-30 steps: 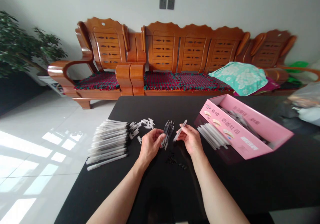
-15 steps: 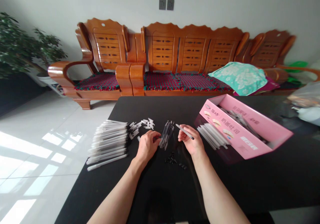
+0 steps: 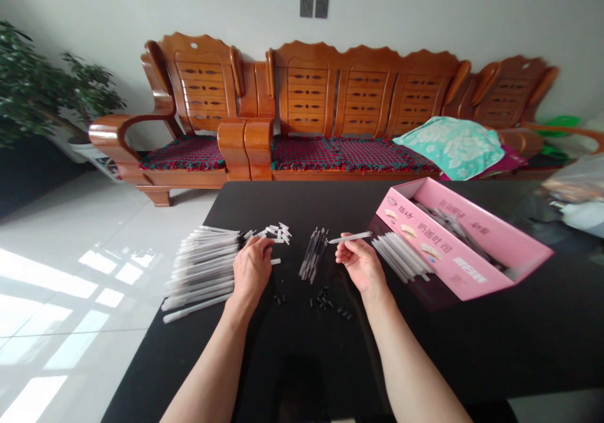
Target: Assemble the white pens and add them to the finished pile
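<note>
My right hand (image 3: 361,265) pinches a clear pen (image 3: 352,238), which lies nearly level with its narrow end pointing left. My left hand (image 3: 253,264) is over the right edge of a row of capped pens (image 3: 205,265), its fingertips closed on a small white pen cap (image 3: 278,240). Behind it lies a loose pile of white pen caps (image 3: 282,230), and another cap (image 3: 275,261) is by the thumb. Between my hands rests a bundle of dark ink refills (image 3: 313,256). Small black plugs (image 3: 323,299) are scattered nearer me, with several more (image 3: 280,299) to their left.
Right of my right hand, clear pen barrels (image 3: 401,256) lie against a pink box (image 3: 425,240) with more pen parts inside. A plastic bag (image 3: 580,190) sits at the black table's (image 3: 302,354) far right. Beyond the table stands a wooden bench (image 3: 340,95).
My left hand has moved left from the refills to the white caps, uncovering some black plugs. In my right hand the pen has swung from a slant to nearly level.
</note>
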`<state>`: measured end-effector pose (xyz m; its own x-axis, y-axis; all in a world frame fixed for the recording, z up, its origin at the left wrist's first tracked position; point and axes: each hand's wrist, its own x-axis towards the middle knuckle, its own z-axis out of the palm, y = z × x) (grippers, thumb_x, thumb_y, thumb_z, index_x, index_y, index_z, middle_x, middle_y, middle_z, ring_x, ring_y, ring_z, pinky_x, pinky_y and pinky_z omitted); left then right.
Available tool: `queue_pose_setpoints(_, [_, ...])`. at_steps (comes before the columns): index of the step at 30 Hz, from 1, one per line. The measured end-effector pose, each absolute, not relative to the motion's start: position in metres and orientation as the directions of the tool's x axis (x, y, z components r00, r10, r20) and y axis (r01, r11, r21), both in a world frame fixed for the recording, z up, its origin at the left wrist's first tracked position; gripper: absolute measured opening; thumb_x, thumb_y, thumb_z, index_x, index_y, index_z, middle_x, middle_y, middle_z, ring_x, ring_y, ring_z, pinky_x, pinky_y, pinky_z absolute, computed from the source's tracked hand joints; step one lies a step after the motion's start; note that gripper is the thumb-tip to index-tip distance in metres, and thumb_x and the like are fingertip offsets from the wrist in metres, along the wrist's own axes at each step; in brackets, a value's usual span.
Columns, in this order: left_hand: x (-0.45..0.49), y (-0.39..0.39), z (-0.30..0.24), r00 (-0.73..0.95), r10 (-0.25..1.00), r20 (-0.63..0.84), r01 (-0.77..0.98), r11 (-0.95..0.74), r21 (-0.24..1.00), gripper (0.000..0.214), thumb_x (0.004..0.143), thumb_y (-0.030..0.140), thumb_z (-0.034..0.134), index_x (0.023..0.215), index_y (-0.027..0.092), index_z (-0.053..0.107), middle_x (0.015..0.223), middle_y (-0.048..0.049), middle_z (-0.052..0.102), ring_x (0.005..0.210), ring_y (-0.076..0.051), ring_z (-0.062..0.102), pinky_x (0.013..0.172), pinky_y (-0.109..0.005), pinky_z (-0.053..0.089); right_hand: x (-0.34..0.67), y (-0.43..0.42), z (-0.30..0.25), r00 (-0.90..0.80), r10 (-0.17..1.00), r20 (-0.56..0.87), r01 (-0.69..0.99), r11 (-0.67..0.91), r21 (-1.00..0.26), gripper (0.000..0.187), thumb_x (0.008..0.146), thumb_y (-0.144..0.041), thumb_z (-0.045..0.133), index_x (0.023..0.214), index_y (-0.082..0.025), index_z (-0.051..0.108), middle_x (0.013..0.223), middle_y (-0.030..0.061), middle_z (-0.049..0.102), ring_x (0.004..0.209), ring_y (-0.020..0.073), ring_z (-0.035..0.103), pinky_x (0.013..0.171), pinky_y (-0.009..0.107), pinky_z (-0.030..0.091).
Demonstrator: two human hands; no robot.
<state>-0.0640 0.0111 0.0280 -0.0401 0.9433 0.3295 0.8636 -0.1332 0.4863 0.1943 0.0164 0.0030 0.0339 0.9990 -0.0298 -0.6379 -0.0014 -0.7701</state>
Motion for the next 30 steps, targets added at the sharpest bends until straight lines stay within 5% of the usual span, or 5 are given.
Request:
queue_pose_setpoints(9, [-0.065,0.01,0.021,0.099,0.98,0.172,0.913,-0.159,0.376,0.005,0.08,0.023,0.067,0.082,0.023,0.071,0.089,-0.0039,0.067,0.09,-0.022,0.062,0.073,-0.028,0.043,0.193,0.017,0.003,0.034,0.999,-0.008,-0.608,0.014,-0.794,0.017,0.076,-0.026,0.074,0.088,-0.015,0.071,0.06,0.0006,0.069,0.046,0.0135,0.063,0.039,0.022,0.052])
queue_pose_setpoints(13, [-0.061,0.011,0.021,0.116,0.966,0.233,0.833,-0.222,0.507,0.009,0.084,0.022,0.061,0.081,0.019,0.069,0.081,-0.004,0.067,0.08,-0.019,0.061,0.072,-0.028,0.042,0.191,0.015,0.005,0.038,0.999,0.006,-0.582,0.027,-0.813,0.015,0.076,-0.026,0.074,0.084,-0.015,0.069,0.059,0.0018,0.07,0.047,0.0147,0.064,0.041,0.023,0.053])
queue_pose_setpoints(20, [-0.038,0.007,0.024,0.147,0.983,0.113,0.165,-0.137,0.977,0.033,0.084,0.037,0.063,0.111,0.017,0.067,0.071,0.0006,0.064,0.062,-0.012,0.057,0.057,-0.021,0.041,0.184,0.012,0.007,0.018,1.0,0.019,-0.513,0.026,-0.858,0.017,0.075,-0.027,0.075,0.083,-0.015,0.066,0.062,0.0036,0.072,0.049,0.017,0.066,0.042,0.026,0.055])
queue_pose_setpoints(25, [-0.031,0.003,0.022,0.195,0.977,-0.087,-0.239,0.133,0.962,0.033,0.073,0.038,0.077,0.093,0.014,0.066,0.075,-0.0017,0.067,0.07,-0.015,0.066,0.066,-0.025,0.053,0.179,0.01,0.008,-0.049,0.998,0.025,-0.477,-0.001,-0.879,0.018,0.076,-0.027,0.074,0.085,-0.015,0.064,0.066,0.0053,0.073,0.052,0.0188,0.068,0.045,0.028,0.057])
queue_pose_setpoints(30, [-0.029,0.003,0.018,0.187,0.971,-0.153,-0.357,0.212,0.91,0.034,0.067,0.032,0.083,0.087,0.013,0.064,0.077,-0.004,0.071,0.069,-0.013,0.068,0.067,-0.023,0.055,0.179,0.009,0.008,-0.082,0.995,0.049,-0.475,0.004,-0.88,0.019,0.076,-0.027,0.075,0.085,-0.016,0.062,0.07,0.006,0.075,0.056,0.0199,0.071,0.049,0.029,0.06])
